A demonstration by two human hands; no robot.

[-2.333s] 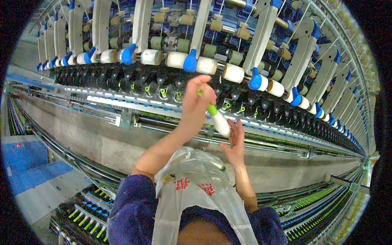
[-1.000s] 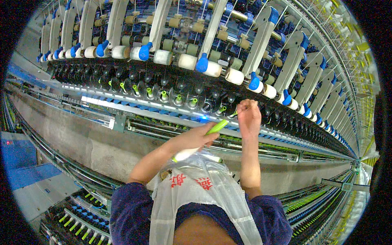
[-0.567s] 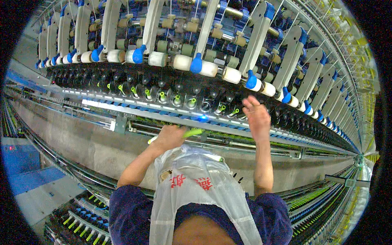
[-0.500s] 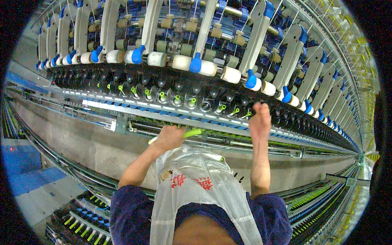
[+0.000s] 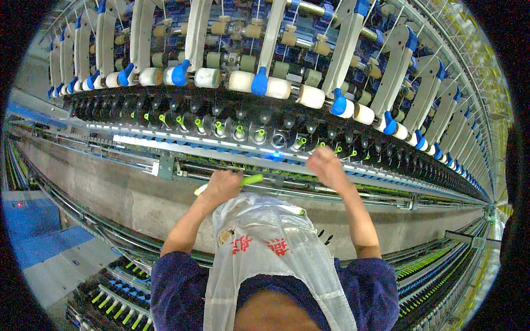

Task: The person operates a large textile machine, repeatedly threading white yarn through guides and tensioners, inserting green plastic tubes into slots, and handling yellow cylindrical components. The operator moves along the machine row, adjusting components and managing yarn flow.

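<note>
My left hand [image 5: 222, 185] is closed around a bright green bobbin [image 5: 252, 180], low in front of the spinning frame. Its green end sticks out to the right, and a pale end shows on the hand's left. Up and to the right, my right hand [image 5: 324, 165] is in front of the spindle row, smeared by motion; whether anything is in its fingers cannot be made out. Green bobbins [image 5: 259, 134] stand on the spindles in a long row. One spindle ring [image 5: 280, 139] just left of the right hand shows no green bobbin.
White rollers [image 5: 241, 80] and grey arms with blue tips [image 5: 259, 83] overhang the spindles. A metal rail [image 5: 193, 144] runs below them, with a blue light [image 5: 276, 155] on it. My white apron [image 5: 259, 220] holds another green-tipped bobbin [image 5: 298, 211]. Behind are more bobbin racks [image 5: 113, 309].
My right hand has come down and left from the spindles, blurring as it moves. My left hand has shifted slightly left and down with the green bobbin. A blue light now shows on the rail.
</note>
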